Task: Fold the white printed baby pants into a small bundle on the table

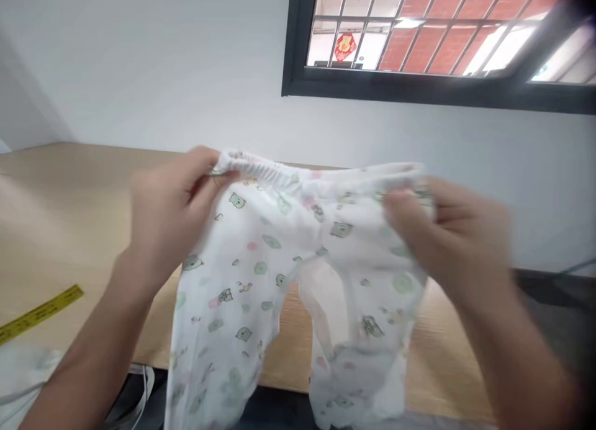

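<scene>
A pair of small white trousers (251, 262), printed with green animal faces and pink spots, hangs upright in front of the worktop (84, 219), waistband uppermost, legs down past the near edge. The left hand (179, 200) is closed, thumb and fingers pinching one end of the gathered waistband (274, 175). The right hand (456, 237) is likewise closed on the opposite end, thumb in front; it is blurred, and the exact placing of its fingers cannot be told.

Surroundings: a yellow measuring strip (41, 312) with dark markings lies aslant near the worktop's left edge, well apart from the trousers. A white article (23, 368), not identifiable, sits at the near left corner, partly covered by the left forearm. A white strap (148, 380) shows just beside the near edge, between that forearm and the trousers. A wall (162, 64) rises behind the far edge, with a dark-framed, barred window (372, 85); a red ornament (345, 47) shows through it.

Obstructions: the trousers hide the middle of the worktop and much of the near edge; the right forearm covers the near right corner.
</scene>
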`<state>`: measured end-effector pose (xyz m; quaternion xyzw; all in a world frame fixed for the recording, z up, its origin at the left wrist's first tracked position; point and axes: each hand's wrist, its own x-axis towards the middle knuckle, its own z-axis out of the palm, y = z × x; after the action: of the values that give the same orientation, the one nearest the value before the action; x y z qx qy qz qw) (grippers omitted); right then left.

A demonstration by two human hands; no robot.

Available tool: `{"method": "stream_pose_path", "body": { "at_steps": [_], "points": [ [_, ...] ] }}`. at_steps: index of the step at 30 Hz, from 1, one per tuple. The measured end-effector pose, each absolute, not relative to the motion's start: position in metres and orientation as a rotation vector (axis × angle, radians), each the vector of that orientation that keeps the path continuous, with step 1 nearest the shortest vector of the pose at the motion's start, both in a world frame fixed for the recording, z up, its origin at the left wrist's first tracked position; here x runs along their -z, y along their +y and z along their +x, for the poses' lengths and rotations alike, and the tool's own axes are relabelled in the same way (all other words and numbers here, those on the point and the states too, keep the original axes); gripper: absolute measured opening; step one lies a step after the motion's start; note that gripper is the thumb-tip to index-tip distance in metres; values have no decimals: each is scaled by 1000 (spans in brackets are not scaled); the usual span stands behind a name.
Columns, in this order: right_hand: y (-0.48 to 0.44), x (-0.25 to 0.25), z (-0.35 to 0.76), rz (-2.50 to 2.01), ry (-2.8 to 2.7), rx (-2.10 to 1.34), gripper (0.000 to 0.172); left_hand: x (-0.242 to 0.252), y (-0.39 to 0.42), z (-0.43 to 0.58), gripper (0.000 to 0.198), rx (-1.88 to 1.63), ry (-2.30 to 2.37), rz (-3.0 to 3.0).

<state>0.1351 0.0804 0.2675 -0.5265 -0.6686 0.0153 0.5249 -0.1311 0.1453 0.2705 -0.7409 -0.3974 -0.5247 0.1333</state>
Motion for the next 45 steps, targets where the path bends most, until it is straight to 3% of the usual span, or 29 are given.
{"method": "stream_pose_path", "body": {
  "at_steps": [4, 8, 13, 20, 26, 29, 33, 37, 41, 45],
  "points": [
    [155, -227, 122, -1418, -1656, -249, 31, -227, 206, -132, 24, 1113, -1587, -2543],
    [218, -159, 137, -1541, -1682, -605, 31, -163, 263, -128, 24, 948, -1729, -2723],
    [260, -120, 149, -1598, -1608, -608, 25, -112, 310, -128, 26, 934, -1888, -2774],
    [277, -116, 153, -1606, -1569, -547, 25, -107, 335, -124, 26, 1095, -1941, -2776],
    [271, -125, 146, -1673, -1657, -452, 25, -103, 305, -136, 25, 1293, -1858, -2678],
    [262, -138, 122, -1650, -1731, -313, 34, -107, 275, -145, 25, 1285, -1669, -2769],
    [240, -149, 70, -1325, -2164, -355, 25, -115, 245, -151, 22, 1027, -1276, -3105],
    [236, -137, 25, -942, -2662, -551, 40, -116, 229, -153, 23, 766, -1104, -3230],
    [267, -117, 7, -1019, -2824, -217, 38, -119, 187, -159, 37, 516, -1059, -3261],
    [296, -107, 1, -1267, -2698, -119, 45, -125, 110, -173, 50, 194, -1054, -3230]
  ]
}}
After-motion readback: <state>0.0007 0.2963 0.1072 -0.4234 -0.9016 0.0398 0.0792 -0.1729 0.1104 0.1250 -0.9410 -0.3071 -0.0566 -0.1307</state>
